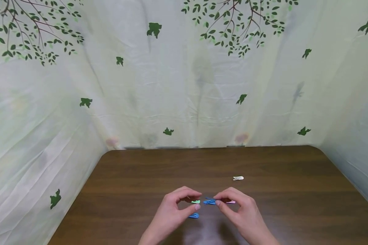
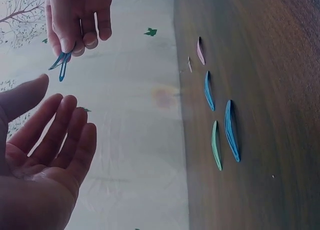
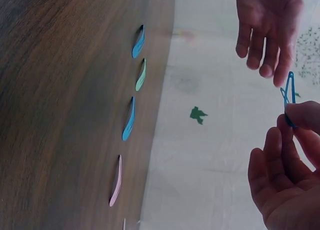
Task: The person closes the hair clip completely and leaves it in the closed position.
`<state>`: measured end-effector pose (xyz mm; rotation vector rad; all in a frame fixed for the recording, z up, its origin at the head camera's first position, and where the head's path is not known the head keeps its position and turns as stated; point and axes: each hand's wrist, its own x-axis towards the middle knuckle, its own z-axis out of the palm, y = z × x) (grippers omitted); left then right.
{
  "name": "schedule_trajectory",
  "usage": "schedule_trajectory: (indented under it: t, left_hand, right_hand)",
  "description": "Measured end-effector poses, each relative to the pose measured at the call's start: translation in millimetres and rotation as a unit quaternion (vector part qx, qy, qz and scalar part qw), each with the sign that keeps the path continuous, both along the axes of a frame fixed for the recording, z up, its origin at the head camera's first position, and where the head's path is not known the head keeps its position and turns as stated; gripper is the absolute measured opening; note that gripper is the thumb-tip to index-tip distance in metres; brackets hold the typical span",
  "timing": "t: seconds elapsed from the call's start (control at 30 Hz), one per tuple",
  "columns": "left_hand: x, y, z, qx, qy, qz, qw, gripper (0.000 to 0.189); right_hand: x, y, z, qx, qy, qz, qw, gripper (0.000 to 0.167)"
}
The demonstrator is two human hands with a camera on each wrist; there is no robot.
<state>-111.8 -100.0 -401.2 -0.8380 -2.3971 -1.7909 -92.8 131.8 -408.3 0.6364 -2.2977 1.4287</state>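
Between thumb and fingertips, my right hand (image 1: 243, 211) pinches a blue snap hair clip (image 3: 291, 85) above the table. Its two parts stand spread apart in the left wrist view. My left hand (image 1: 173, 209) faces it across a small gap, fingers loosely bent and holding nothing. On the table below lie a green hair clip (image 2: 216, 146), a blue hair clip (image 2: 230, 132), a second blue hair clip (image 2: 209, 92) and a pink hair clip (image 2: 201, 51). In the head view the hands partly cover some of these clips.
A white hair clip (image 1: 238, 178) lies farther back on the brown wooden table (image 1: 141, 170), beyond the right hand. Pale cloth (image 1: 178, 85) printed with leaves and branches hangs behind the table and along its sides.
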Motion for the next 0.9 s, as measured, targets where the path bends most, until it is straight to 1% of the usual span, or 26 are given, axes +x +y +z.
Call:
schedule_trajectory:
  t: [0.17,0.3,0.53,0.67,0.77,0.9]
  left_hand:
    - [2.5,1.9,-1.0,0.002,0.012,-0.022,0.9997,0.027]
    - [4.1,4.3,-2.2,-0.004,0.014,-0.027,0.9995,0.03]
    - [4.3,7.6,-4.6,0.002,0.019,-0.015,0.9997,0.025]
    - [4.3,7.9,-4.9,0.013,0.011,-0.01,0.9998,0.021]
    - [3.9,7.5,-5.4,0.018,0.001,-0.008,0.9998,0.019]
    - [3.5,6.3,-4.7,0.014,0.001,0.006,0.9999,0.015]
  right_hand:
    - [0.6,-1,-1.7,-0.005,0.014,0.018,0.9997,0.02]
    - [1.4,-3,-2.8,-0.003,0.033,0.021,0.9992,0.024]
    - [2.5,-6,-2.3,-0.003,0.057,0.02,0.9981,0.028]
    - [2.7,-8,-2.3,-0.006,0.081,0.023,0.9965,0.031]
    - [2.9,-9,-3.1,-0.013,0.091,0.032,0.9952,0.031]
    - [3.3,-11,-5.6,-0.021,0.087,0.042,0.9951,0.03]
